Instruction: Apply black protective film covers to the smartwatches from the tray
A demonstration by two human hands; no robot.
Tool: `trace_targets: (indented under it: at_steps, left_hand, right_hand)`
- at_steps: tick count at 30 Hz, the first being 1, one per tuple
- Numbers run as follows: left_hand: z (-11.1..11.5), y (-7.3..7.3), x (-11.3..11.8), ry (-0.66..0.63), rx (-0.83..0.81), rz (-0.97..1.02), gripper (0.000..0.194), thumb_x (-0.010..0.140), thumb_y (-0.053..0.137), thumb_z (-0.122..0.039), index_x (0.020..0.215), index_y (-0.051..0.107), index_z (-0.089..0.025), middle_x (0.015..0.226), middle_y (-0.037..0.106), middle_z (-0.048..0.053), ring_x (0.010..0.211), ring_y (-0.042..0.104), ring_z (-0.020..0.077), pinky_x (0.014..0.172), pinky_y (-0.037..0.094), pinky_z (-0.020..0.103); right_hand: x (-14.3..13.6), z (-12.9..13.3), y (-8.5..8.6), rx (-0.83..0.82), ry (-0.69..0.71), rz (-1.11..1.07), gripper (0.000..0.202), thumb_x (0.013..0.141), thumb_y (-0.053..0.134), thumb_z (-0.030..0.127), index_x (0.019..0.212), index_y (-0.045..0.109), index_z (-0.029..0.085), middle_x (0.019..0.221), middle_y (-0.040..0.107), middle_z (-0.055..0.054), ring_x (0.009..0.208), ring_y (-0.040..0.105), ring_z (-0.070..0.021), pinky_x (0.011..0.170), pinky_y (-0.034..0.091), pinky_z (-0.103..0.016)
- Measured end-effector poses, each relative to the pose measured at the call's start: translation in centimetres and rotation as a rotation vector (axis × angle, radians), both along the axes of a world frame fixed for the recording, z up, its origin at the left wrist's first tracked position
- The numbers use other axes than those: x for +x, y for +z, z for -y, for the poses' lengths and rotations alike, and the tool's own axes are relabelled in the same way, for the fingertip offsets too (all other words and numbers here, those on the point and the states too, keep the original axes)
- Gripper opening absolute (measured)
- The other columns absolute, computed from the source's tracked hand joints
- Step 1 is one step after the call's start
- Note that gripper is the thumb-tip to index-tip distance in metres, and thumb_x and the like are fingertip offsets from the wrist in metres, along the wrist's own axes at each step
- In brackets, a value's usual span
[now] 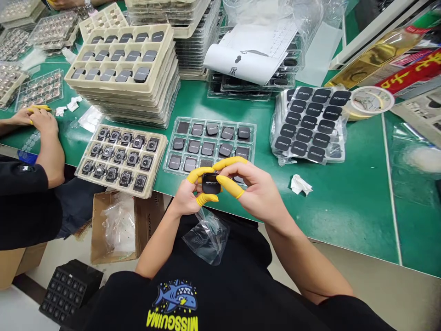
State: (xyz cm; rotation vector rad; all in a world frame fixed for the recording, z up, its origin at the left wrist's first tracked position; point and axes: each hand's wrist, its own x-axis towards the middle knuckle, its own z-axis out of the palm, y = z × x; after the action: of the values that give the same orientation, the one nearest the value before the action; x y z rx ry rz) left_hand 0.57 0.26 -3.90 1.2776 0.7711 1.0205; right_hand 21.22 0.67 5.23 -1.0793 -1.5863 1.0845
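My left hand (188,195), with yellow finger cots, grips a small black square watch face (211,185) with white lettering on its front. The thumb and finger of my right hand (258,189), also in yellow cots, touch its upper right edge; whether they pinch a film there is too small to tell. A clear plastic bag (208,241) hangs below my left hand, against my lap. Just beyond my hands lies a clear tray (254,133) of black square pieces, partly hidden by my fingers. To its left, a cream tray (149,192) holds black watches with their backs up.
A tall stack of cream trays (138,103) stands behind. Sheets of black square stickers (308,122) lie at right, beside a tape roll (370,101). Crumpled white paper (301,185) is near the edge. A co-worker's hands (36,120) rest at left, above an open carton (115,230).
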Motion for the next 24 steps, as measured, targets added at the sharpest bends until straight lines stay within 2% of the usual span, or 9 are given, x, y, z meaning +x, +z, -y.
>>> trace_targets:
  at_steps: [5,8,11,13,14,18,21,24]
  left_hand:
    - [0.0,-0.1,0.1,-0.002,0.021,0.029,0.089,0.076,0.098,-0.066,0.146,0.064,-0.023,0.117,0.082,0.009,0.09,0.083,0.0214,0.078,0.068,0.028]
    - [0.1,0.0,0.0,0.01,0.017,0.023,0.089,0.076,0.098,-0.065,0.146,0.064,-0.023,0.117,0.082,0.01,0.088,0.083,0.0201,0.076,0.067,0.025]
    - [0.1,0.1,-0.1,0.023,-0.016,-0.01,0.09,0.074,0.099,-0.067,0.145,0.065,-0.022,0.108,0.082,0.008,0.08,0.081,0.018,0.069,0.065,0.022]
    - [0.2,0.0,-0.3,0.005,-0.006,-0.034,0.088,0.076,0.097,-0.068,0.144,0.067,-0.021,0.101,0.082,0.006,0.075,0.079,0.0165,0.067,0.064,0.022]
    - [0.2,-0.1,-0.3,-0.014,0.011,-0.05,0.085,0.078,0.096,-0.067,0.143,0.068,-0.02,0.097,0.081,0.005,0.074,0.078,0.016,0.068,0.064,0.023]
    - [0.2,-0.3,-0.5,-0.08,0.055,-0.099,0.082,0.078,0.097,-0.065,0.142,0.071,-0.02,0.092,0.081,0.002,0.075,0.077,0.0156,0.072,0.065,0.023]
    - [0.3,-0.4,-0.5,-0.074,0.019,-0.063,0.083,0.076,0.099,-0.063,0.142,0.07,-0.02,0.099,0.083,0.005,0.074,0.078,0.0161,0.069,0.065,0.023]
    - [0.4,-0.5,-0.4,-0.085,-0.026,-0.007,0.08,0.078,0.098,-0.061,0.141,0.069,-0.021,0.11,0.086,0.009,0.082,0.083,0.0203,0.07,0.066,0.024]
  right_hand:
    - [-0.2,0.1,-0.6,0.095,-0.021,0.051,0.008,0.101,0.072,0.025,0.094,0.072,0.027,0.116,0.081,-0.006,0.106,0.075,-0.0235,0.094,0.059,-0.041]
    - [-0.3,0.4,-1.3,0.106,-0.084,0.095,0.005,0.1,0.073,0.028,0.103,0.069,0.027,0.119,0.079,-0.008,0.106,0.073,-0.0236,0.089,0.058,-0.04]
    - [-0.3,0.6,-1.7,-0.025,-0.085,0.064,0.036,0.094,0.082,0.04,0.122,0.062,0.027,0.113,0.075,-0.006,0.094,0.071,-0.0214,0.077,0.056,-0.036]
    - [-0.3,0.6,-1.8,-0.151,0.0,0.044,0.055,0.088,0.089,0.048,0.129,0.059,0.027,0.104,0.072,-0.002,0.083,0.067,-0.0189,0.068,0.052,-0.032]
    - [-0.3,0.6,-1.8,-0.207,0.05,0.047,0.058,0.086,0.091,0.05,0.129,0.059,0.027,0.101,0.071,-0.001,0.081,0.066,-0.018,0.065,0.05,-0.031]
    - [-0.6,0.4,-1.7,-0.351,0.181,0.041,0.046,0.09,0.088,0.054,0.114,0.06,0.027,0.099,0.069,0.001,0.078,0.063,-0.0165,0.066,0.05,-0.031]
    - [-0.9,0.2,-2.1,-0.348,0.167,0.018,0.034,0.097,0.08,0.051,0.108,0.06,0.026,0.093,0.067,0.002,0.079,0.062,-0.0165,0.067,0.05,-0.03]
    - [-1.3,-0.2,-2.5,-0.378,0.148,-0.055,0.027,0.096,0.078,0.044,0.103,0.06,0.025,0.089,0.067,0.002,0.076,0.063,-0.016,0.066,0.051,-0.03]
